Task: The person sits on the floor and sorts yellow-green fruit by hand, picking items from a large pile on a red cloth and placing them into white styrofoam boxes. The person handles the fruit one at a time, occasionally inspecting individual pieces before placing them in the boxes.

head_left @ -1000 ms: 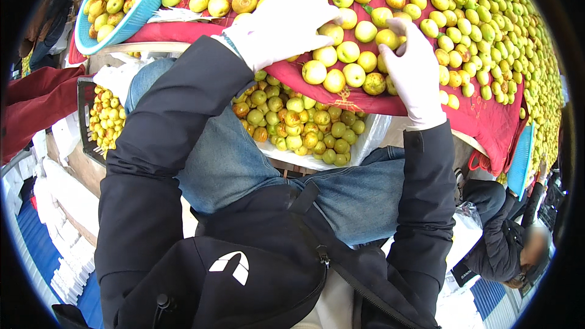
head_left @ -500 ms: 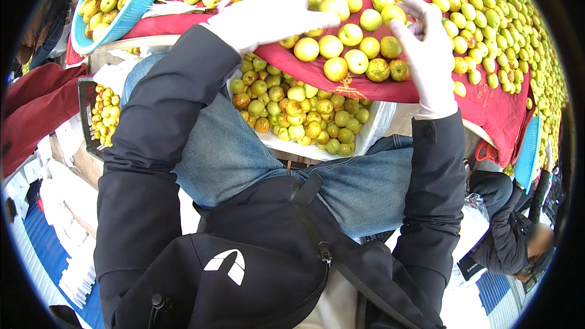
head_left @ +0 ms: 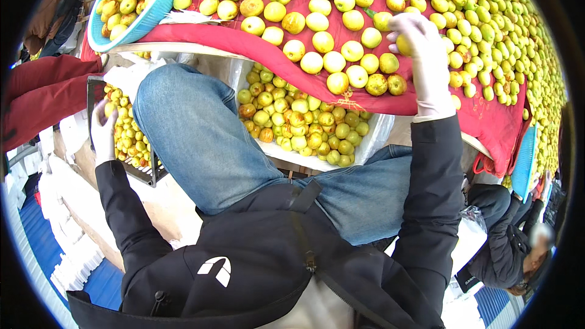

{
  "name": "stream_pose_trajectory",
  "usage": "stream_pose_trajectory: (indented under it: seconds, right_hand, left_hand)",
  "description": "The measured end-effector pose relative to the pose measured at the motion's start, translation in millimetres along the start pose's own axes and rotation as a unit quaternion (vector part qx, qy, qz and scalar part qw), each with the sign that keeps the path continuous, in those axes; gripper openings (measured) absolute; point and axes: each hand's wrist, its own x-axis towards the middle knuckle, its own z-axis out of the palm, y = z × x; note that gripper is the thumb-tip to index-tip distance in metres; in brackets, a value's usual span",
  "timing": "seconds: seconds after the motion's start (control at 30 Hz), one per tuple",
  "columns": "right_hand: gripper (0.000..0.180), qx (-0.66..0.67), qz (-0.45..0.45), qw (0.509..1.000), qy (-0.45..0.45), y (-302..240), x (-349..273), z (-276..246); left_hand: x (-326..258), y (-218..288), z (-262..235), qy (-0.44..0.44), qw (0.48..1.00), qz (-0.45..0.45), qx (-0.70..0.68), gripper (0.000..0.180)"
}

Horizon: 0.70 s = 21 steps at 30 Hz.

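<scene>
Yellow-green jujubes (head_left: 334, 61), some with reddish-brown patches, lie spread over a red cloth (head_left: 201, 35) on the table before me. My right hand (head_left: 423, 49), in a pale glove, is over the table's near right part, its fingers curled round a jujube (head_left: 403, 44). Down at my left, my gloved left hand (head_left: 103, 131) is at a black crate (head_left: 146, 172) of smaller-looking jujubes (head_left: 131, 137). A jujube (head_left: 109, 108) shows at its fingers. Between my knees, under the cloth's edge, a white lined box (head_left: 372, 140) holds many jujubes.
A light-blue basket (head_left: 137, 32) of jujubes stands at the table's left; another blue basket (head_left: 524, 158) is at the right edge. A dense heap of jujubes (head_left: 499, 30) covers the far right. A person in dark clothes (head_left: 503, 240) sits at right; red-trousered legs (head_left: 52, 94) reach in from the left.
My left hand has swung from above the table down left to the black crate. My right hand has closed round a jujube, staying near its place over the cloth.
</scene>
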Motion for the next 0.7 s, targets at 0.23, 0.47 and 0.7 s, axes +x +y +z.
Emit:
stream_pose_trajectory:
  seconds: [0.23, 0.47, 0.7]
  right_hand:
    - [0.02, -0.301, -0.188, 0.934, 0.052, 4, 1, 48]
    - [0.021, -0.131, -0.121, 0.965, 0.191, -22, 2, -12]
    - [0.026, -0.017, -0.117, 0.964, 0.238, -32, 0, -55]
  left_hand:
    - [4, 125, 56, 0.011, 0.974, 0.224, -0.039, 0.042]
    - [10, 371, 226, -0.238, 0.827, 0.503, 0.084, 0.032]
    - [22, 397, 310, -0.221, 0.853, 0.427, 0.205, 0.027]
